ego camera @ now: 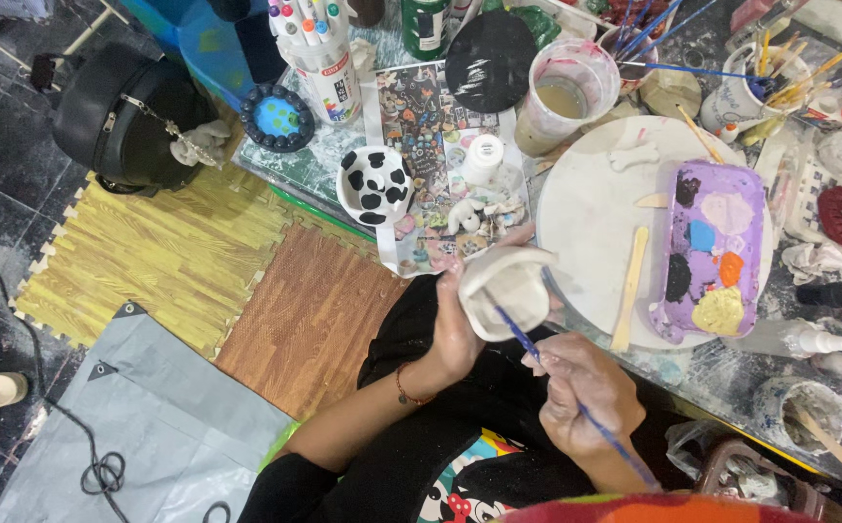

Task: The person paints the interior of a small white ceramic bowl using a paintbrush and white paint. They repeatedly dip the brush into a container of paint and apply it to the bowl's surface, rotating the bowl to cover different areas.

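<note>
**potfan:** how far along does this look to you? The cup in the left hand is plain white all over as far as I can see; no colour on the outside, and the inside is turned away from the camera, so I can't tell what's in there.

**glazegal:** I'd say early days on that piece; the brush tip sits right against the cup's lower edge, but I can't make out any stroke laid down yet; compare it with the spotted bowl up and to the left of the left hand, which has all its black patches on and looks finished. The palette, well out to the right of both hands, has purple, blue, orange, black and yellow blobs on it, so the paint is mixed and ready; my guess is nearly all the colouring is still to do.

**potfan:** and the grip?

**glazegal:** left hand is wrapped round the cup from below and behind, fingers curled closed on it, holding it up off the lap just above the right hand; right hand is bunched tight, fingers pinching the thin blue brush handle partway along, the handle running down past the wrist toward the lower right; neither hand is spread.

**potfan:** the round white board is just beyond the cup, with a wooden stick lying on it, close to the right of the cup; the water tub is further up past that.
</note>
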